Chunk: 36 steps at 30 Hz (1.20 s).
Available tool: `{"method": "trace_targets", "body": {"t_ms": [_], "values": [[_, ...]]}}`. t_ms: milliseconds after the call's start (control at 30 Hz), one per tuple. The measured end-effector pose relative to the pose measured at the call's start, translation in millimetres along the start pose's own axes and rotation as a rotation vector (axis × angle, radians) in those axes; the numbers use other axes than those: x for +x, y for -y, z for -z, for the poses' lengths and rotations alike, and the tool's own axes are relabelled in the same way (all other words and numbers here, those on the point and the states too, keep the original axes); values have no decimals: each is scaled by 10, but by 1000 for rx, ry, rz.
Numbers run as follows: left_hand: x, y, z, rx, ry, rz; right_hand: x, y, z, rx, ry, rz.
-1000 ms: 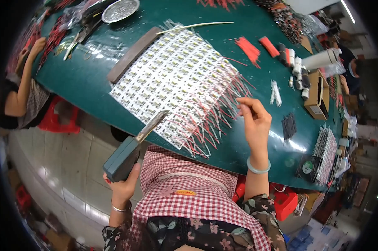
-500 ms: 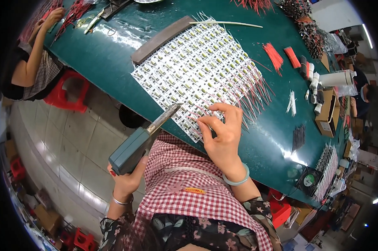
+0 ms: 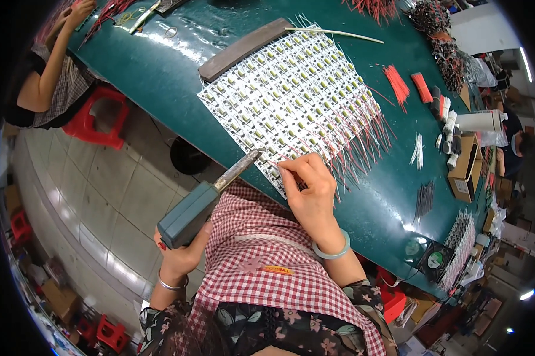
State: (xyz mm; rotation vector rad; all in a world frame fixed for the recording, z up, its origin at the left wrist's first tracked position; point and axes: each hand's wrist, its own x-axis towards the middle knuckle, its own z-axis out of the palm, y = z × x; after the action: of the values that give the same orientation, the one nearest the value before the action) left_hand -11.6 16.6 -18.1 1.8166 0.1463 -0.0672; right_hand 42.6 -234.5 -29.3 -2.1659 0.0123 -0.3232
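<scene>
My left hand (image 3: pixel 186 254) is wrapped round the grip of a soldering gun (image 3: pixel 188 215) with a grey-green housing. Its metal tip points up and right, ending over the lower-left edge of a white circuit board panel (image 3: pixel 271 111). Rows of small green parts cover the panel. Close to the tip, my right hand (image 3: pixel 316 193) pinches a thin wire between thumb and forefinger, low over the panel's near corner. Red and white wires (image 3: pixel 362 139) stick out along the panel's right side. The exact wire end and any joint are too small to make out.
A dark bar (image 3: pixel 246 48) lies along the panel's far edge, with a pale stick (image 3: pixel 338 34) beside it. Red wire bundles (image 3: pixel 396 86), white wires (image 3: pixel 418 151), black wires (image 3: pixel 424 200) and a small fan (image 3: pixel 434 259) sit to the right. A co-worker's hands (image 3: pixel 77 13) are at far left.
My right thumb and forefinger have closed into a pinch near the soldering tip. The whole view has shifted slightly, so the table and panel appear a little further right.
</scene>
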Motion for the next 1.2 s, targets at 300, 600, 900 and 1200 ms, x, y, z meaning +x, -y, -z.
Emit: {"method": "trace_targets", "body": {"t_ms": [300,600,900,1200], "values": [[-3,63,13,51,54,-66,9,-10,-8,-24,6,6],[49,8,-37,98,98,-230,7,-27,-20,-46,17,-4],[54,-33,-23,170,123,-227,14,-30,-15,-96,47,4],[-109,105,48,45,54,13,3,-18,-21,-116,46,13]]}}
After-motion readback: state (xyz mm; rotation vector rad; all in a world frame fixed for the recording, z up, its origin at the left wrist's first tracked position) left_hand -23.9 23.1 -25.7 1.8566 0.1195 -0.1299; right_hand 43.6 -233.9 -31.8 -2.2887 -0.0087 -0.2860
